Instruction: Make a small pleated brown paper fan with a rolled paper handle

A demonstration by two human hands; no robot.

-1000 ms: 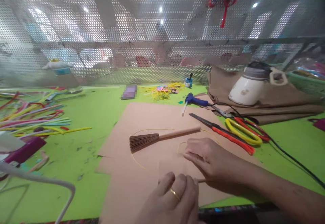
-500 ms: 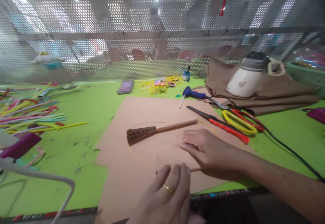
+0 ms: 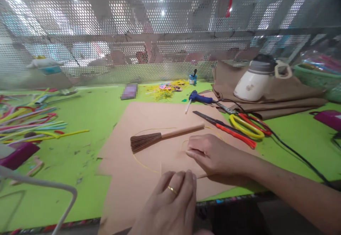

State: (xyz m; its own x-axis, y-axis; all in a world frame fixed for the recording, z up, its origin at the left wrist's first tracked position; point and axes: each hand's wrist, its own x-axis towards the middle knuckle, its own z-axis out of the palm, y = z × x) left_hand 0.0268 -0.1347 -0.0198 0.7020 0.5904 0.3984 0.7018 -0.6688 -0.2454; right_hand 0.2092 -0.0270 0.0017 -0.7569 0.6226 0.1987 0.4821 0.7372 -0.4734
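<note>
A tan card sheet lies on the green table. My left hand, with a ring on one finger, rests fingers together on a smaller tan piece at the sheet's near edge. My right hand lies palm down on the same piece, its fingers pressed together and pointing left. Whether those fingers pinch the thin yellow wire that curves across the sheet cannot be made out. A small broom with a wooden handle and dark bristles lies just beyond my right hand.
Scissors with red and yellow handles and a blue glue gun with a black cord lie right of the sheet. A white jug sits on folded brown cloth. Coloured pipe cleaners spread at left. A perforated metal screen closes the back.
Both hands have stayed on the small tan piece; the left fingers have slid slightly forward. The view has tilted down a little.
</note>
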